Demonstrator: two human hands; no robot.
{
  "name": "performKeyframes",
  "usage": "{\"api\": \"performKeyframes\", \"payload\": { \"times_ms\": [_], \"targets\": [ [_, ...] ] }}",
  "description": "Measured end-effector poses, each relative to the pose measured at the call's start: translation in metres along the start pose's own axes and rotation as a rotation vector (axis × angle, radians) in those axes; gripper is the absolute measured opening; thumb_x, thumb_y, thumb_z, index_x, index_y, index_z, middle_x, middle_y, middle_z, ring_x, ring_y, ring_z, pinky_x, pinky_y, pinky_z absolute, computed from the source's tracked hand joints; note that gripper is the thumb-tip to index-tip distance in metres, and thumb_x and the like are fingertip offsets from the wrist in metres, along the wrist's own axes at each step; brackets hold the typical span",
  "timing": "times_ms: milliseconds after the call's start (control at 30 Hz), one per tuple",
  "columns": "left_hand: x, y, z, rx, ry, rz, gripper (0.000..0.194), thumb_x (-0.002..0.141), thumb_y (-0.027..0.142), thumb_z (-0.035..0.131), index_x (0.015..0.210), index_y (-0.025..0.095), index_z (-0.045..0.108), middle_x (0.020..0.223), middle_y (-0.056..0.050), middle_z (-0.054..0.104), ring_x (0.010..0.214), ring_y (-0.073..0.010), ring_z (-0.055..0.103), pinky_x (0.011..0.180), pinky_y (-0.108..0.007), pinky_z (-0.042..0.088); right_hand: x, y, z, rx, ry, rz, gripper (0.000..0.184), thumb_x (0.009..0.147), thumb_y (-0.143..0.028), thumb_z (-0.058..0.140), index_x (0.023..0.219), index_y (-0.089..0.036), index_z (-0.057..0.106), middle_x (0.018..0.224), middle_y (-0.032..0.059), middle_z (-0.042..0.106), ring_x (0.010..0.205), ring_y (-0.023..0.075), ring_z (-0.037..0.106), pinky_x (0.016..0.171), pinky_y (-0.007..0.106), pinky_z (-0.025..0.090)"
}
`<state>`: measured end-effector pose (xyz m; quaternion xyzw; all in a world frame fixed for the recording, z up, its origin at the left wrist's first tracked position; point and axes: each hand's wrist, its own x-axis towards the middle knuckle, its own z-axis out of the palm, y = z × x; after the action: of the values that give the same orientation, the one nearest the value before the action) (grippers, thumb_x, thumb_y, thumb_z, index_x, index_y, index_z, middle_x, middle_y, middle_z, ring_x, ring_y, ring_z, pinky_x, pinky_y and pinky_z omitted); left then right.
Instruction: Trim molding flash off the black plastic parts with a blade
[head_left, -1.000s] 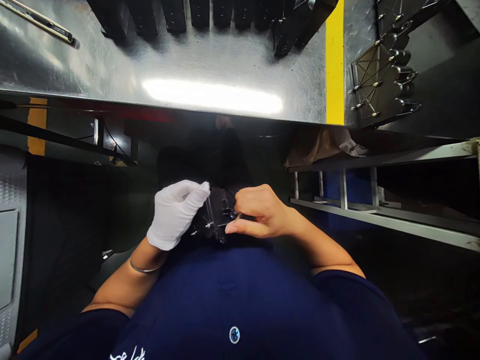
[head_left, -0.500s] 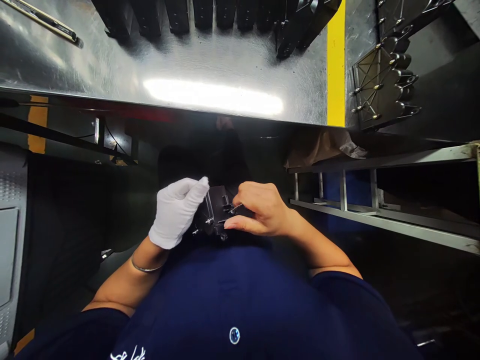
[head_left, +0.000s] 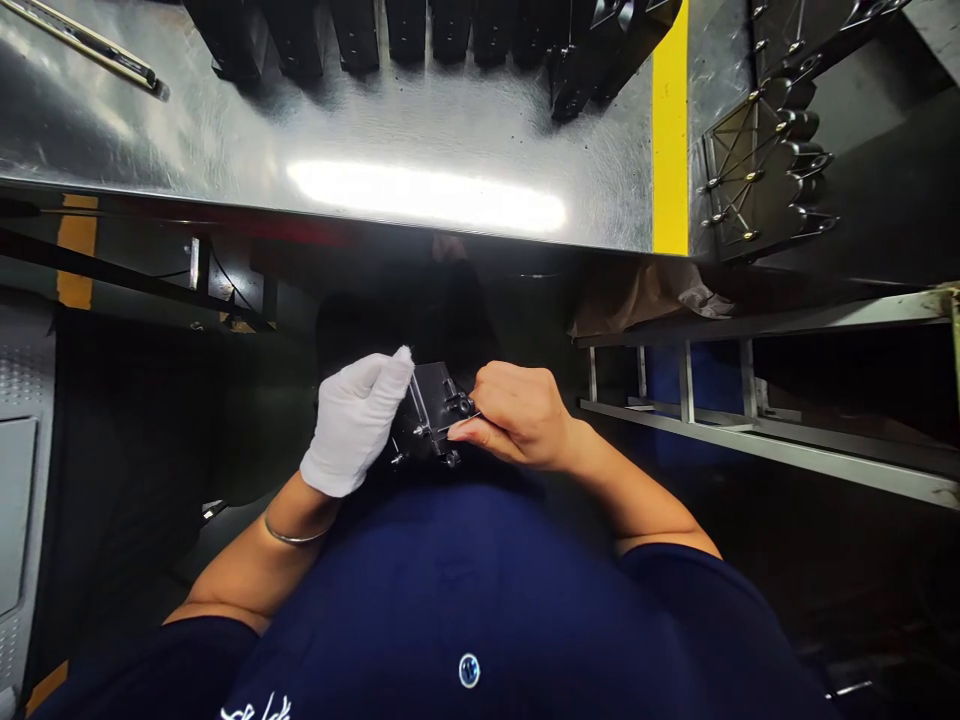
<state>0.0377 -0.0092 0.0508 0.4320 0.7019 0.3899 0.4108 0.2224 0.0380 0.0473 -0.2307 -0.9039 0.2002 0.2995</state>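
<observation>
A black moulded part (head_left: 431, 395) with a flat face, ribs and small bosses is held over my lap, in front of my dark blue shirt. My left hand (head_left: 352, 420), in a white glove, is closed round its left side, thumb on the upper edge. On the right, my bare right hand (head_left: 517, 415) is closed in a pinch, thumb and forefinger close against the part. Between these fingers shows a thin, blade-like sliver (head_left: 465, 421), lying across the part's lower right side; most of it is hidden by the hand.
Ahead is a metal table (head_left: 337, 130) with several black parts (head_left: 405, 30) in a row. A yellow stripe (head_left: 670, 130) crosses its right end, beside ribbed black parts (head_left: 750, 175). A metal frame (head_left: 750, 430) stands at right, a grey panelled object (head_left: 19, 480) at left.
The black part has risen and tilted slightly between my hands. My right thumb has drawn in closer to the forefinger, and my left hand has shifted a little.
</observation>
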Motion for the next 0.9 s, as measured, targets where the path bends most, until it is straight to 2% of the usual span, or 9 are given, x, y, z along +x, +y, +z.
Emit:
{"api": "performKeyframes", "payload": {
  "times_ms": [67, 200, 333, 400, 533, 633, 800, 900],
  "targets": [
    [0.0, -0.0004, 0.0002, -0.017, 0.007, -0.001, 0.044, 0.085, 0.044, 0.055, 0.051, 0.019, 0.043, 0.051, 0.004, 0.036, 0.049, -0.0088, 0.031, 0.044, -0.023, 0.031, -0.0004, 0.0008, 0.0003, -0.019, 0.005, 0.002, 0.043, 0.095, -0.043, 0.049, 0.06, -0.018, 0.048, 0.055, -0.0016, 0.044, 0.053, 0.011, 0.038, 0.051, 0.026, 0.027],
    [-0.001, -0.0026, 0.0004, -0.077, -0.027, -0.008, 0.046, 0.086, 0.046, 0.055, 0.051, 0.019, 0.043, 0.052, 0.004, 0.036, 0.05, -0.0087, 0.032, 0.045, -0.023, 0.031, -0.0004, 0.0025, 0.0, -0.019, 0.032, 0.026, 0.043, 0.092, -0.053, 0.049, 0.072, -0.016, 0.056, 0.061, 0.001, 0.052, 0.059, 0.0126, 0.044, 0.055, 0.025, 0.031],
    [-0.001, -0.0046, 0.001, -0.125, -0.038, -0.021, 0.046, 0.086, 0.047, 0.055, 0.052, 0.019, 0.043, 0.053, 0.004, 0.034, 0.049, -0.0082, 0.03, 0.044, -0.023, 0.029, 0.001, 0.0019, 0.0008, -0.055, -0.004, 0.001, 0.045, 0.095, -0.047, 0.047, 0.06, -0.018, 0.048, 0.055, -0.0014, 0.044, 0.053, 0.011, 0.038, 0.051, 0.026, 0.026],
    [-0.001, -0.005, 0.0012, -0.135, -0.036, -0.031, 0.045, 0.086, 0.047, 0.055, 0.053, 0.019, 0.043, 0.053, 0.004, 0.034, 0.049, -0.0082, 0.03, 0.044, -0.023, 0.029, 0.0013, 0.0017, 0.0023, -0.048, 0.013, 0.004, 0.046, 0.095, -0.045, 0.047, 0.058, -0.019, 0.047, 0.054, -0.0018, 0.043, 0.052, 0.0108, 0.037, 0.051, 0.026, 0.026],
    [-0.0018, -0.0055, 0.0003, -0.136, -0.06, 0.003, 0.043, 0.087, 0.045, 0.054, 0.054, 0.019, 0.045, 0.054, 0.004, 0.038, 0.05, -0.0087, 0.033, 0.045, -0.023, 0.032, 0.0015, 0.0026, 0.0048, 0.014, 0.11, 0.055, 0.042, 0.093, -0.052, 0.049, 0.07, -0.017, 0.055, 0.058, -0.0004, 0.051, 0.056, 0.0114, 0.043, 0.053, 0.024, 0.034],
    [-0.002, -0.0054, -0.0004, -0.128, -0.084, 0.022, 0.042, 0.086, 0.044, 0.055, 0.055, 0.019, 0.045, 0.055, 0.003, 0.04, 0.05, -0.0087, 0.036, 0.045, -0.022, 0.034, 0.0015, 0.0033, 0.0043, 0.009, 0.105, 0.07, 0.044, 0.093, -0.054, 0.047, 0.074, -0.015, 0.057, 0.061, 0.0012, 0.054, 0.057, 0.012, 0.044, 0.054, 0.025, 0.035],
    [-0.0008, -0.0038, -0.0002, -0.073, -0.068, 0.036, 0.04, 0.085, 0.041, 0.056, 0.054, 0.019, 0.045, 0.054, 0.004, 0.041, 0.05, -0.0086, 0.037, 0.045, -0.022, 0.035, 0.0004, 0.0035, 0.0029, -0.056, 0.028, 0.012, 0.046, 0.096, -0.046, 0.044, 0.061, -0.018, 0.049, 0.055, -0.001, 0.046, 0.053, 0.0112, 0.04, 0.051, 0.026, 0.029],
    [-0.0003, -0.0018, -0.0001, -0.047, -0.061, 0.057, 0.04, 0.085, 0.041, 0.055, 0.054, 0.02, 0.043, 0.053, 0.004, 0.039, 0.049, -0.0086, 0.036, 0.045, -0.021, 0.036, 0.0004, 0.0036, 0.0036, -0.053, 0.045, 0.004, 0.045, 0.097, -0.043, 0.045, 0.059, -0.019, 0.048, 0.054, -0.0012, 0.044, 0.053, 0.0113, 0.038, 0.051, 0.026, 0.03]
  ]
}}
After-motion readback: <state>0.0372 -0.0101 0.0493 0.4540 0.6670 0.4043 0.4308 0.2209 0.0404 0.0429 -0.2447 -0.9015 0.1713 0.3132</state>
